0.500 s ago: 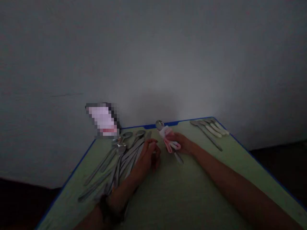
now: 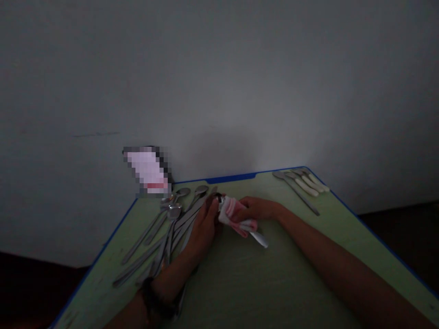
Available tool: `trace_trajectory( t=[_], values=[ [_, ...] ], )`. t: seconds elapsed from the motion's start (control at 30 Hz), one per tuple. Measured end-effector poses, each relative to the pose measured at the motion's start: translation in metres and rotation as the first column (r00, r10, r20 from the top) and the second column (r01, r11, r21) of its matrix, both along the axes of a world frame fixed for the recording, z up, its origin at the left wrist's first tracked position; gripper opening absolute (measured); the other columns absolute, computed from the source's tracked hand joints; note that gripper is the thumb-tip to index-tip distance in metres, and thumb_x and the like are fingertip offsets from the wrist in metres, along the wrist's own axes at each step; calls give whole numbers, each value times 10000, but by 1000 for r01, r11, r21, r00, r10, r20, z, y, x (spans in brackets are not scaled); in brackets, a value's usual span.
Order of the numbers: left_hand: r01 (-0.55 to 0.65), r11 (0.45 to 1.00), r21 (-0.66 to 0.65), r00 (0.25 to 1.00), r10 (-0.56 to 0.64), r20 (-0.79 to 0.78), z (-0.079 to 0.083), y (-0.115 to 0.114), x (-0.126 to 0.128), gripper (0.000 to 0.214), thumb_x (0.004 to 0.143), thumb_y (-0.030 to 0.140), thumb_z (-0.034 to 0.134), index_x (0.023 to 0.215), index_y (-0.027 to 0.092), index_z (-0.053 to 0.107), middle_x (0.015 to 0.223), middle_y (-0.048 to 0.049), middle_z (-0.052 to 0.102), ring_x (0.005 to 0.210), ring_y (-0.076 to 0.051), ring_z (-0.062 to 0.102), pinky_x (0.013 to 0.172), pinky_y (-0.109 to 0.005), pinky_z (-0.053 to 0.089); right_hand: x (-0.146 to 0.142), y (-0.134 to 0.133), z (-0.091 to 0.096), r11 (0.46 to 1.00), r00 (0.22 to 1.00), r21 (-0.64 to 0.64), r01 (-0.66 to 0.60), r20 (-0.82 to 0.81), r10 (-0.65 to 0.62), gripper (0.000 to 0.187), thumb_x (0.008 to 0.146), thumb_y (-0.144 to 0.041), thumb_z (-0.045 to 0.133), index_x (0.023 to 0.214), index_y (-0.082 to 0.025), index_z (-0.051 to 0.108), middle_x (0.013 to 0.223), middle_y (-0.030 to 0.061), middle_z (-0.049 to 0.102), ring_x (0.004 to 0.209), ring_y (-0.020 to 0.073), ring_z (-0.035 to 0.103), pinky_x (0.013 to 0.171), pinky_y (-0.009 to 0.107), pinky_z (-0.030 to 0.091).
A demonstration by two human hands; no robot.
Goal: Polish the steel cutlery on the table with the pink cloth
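Over the middle of the table, my left hand [image 2: 206, 221] grips the bowl end of a metal spoon [image 2: 259, 239], whose bowl is mostly covered by the fingers. My right hand [image 2: 259, 209] is closed around a pink and white cloth [image 2: 236, 214] wrapped about the same spoon. The spoon's handle end sticks out of the cloth toward the lower right. Just left of and under my left forearm lies a loose pile of metal cutlery [image 2: 174, 212], mostly spoons with long handles.
A group of cutlery with cream handles [image 2: 307, 186] and one long metal spoon [image 2: 302, 196] lie at the back right. A blurred-out phone-like device [image 2: 147, 169] leans at the back left against the wall [image 2: 219, 82]. The green table [image 2: 247, 283] has a blue edge.
My left hand has moved up and closed on the spoon's bowl. The spoon and cloth have turned flatter and come slightly nearer, the handle end shifting right and down.
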State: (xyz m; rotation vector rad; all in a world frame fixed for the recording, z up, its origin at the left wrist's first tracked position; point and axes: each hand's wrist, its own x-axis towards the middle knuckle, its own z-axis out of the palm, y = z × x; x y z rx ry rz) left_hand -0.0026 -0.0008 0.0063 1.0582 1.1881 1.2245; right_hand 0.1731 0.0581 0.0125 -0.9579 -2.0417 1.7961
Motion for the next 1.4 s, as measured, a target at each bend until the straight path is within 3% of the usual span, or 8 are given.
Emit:
trace_trajectory(
  t=[0.1, 0.3, 0.5, 0.63, 0.8, 0.97, 1.2, 1.4],
  values=[
    [-25, 999, 38, 1000, 25, 6, 2, -4, 3, 400, 793, 477, 539, 1107, 230, 520, 627, 45, 500, 433, -71, 429, 348, -152, 295, 3, -2, 10, 996, 993, 39, -74, 95, 71, 314, 681, -415, 637, 795, -123, 628, 661, -14, 595, 561, 85, 501, 545, 199, 391],
    [9, 1000, 29, 976, -15, 216, 9, -10, 10, 378, 822, 455, 509, 1160, 291, 468, 501, 107, 277, 341, -43, 230, 306, -120, 198, 28, -2, 42, 954, 906, 59, -295, 335, 259, 324, 712, -403, 611, 854, -113, 626, 728, 18, 625, 589, 96, 532, 537, 194, 407],
    [-48, 999, 9, 961, 43, 273, 12, -11, 10, 370, 805, 425, 530, 1134, 320, 398, 603, 85, 456, 347, -41, 327, 311, -119, 258, 54, -5, 77, 934, 860, 212, -288, 486, 155, 310, 721, -374, 595, 906, -131, 640, 772, 21, 639, 612, 100, 540, 538, 191, 387],
    [39, 999, 11, 975, -40, 219, 8, -9, 10, 300, 805, 429, 518, 1053, 290, 422, 583, 80, 464, 329, -43, 343, 302, -117, 239, 58, -11, 91, 922, 800, 239, -305, 589, 112, 303, 697, -400, 607, 839, -136, 653, 730, 17, 635, 594, 113, 540, 524, 201, 376],
    [155, 986, 64, 978, -163, 130, 5, -11, 12, 285, 827, 431, 499, 1059, 286, 418, 559, 81, 444, 349, -47, 347, 315, -119, 246, 34, -24, 93, 885, 792, 297, -359, 598, 121, 338, 785, -421, 503, 864, -124, 643, 707, 27, 627, 528, 88, 507, 517, 200, 354],
    [84, 990, 115, 996, -82, -22, 8, -14, 12, 270, 807, 409, 540, 1007, 244, 464, 594, 71, 440, 397, -49, 393, 336, -123, 303, 9, -25, 76, 833, 800, 385, -397, 590, 108, 359, 815, -416, 462, 817, -105, 641, 639, 34, 614, 502, 84, 474, 505, 202, 329],
    [-82, 983, 164, 973, 43, 228, 8, -6, 6, 259, 802, 412, 549, 997, 279, 443, 568, 89, 421, 366, -35, 333, 332, -107, 227, 45, -10, 77, 875, 874, 389, -288, 481, 74, 315, 794, -406, 494, 843, -133, 645, 722, 24, 623, 562, 93, 504, 523, 199, 359],
    [-77, 987, 141, 967, 39, 253, 7, -11, 14, 254, 822, 425, 520, 1013, 297, 411, 580, 92, 447, 338, -27, 306, 323, -110, 230, 57, -10, 85, 899, 895, 372, -232, 444, 47, 240, 767, -345, 532, 820, -141, 648, 688, 9, 612, 539, 86, 491, 497, 193, 350]
  ],
)
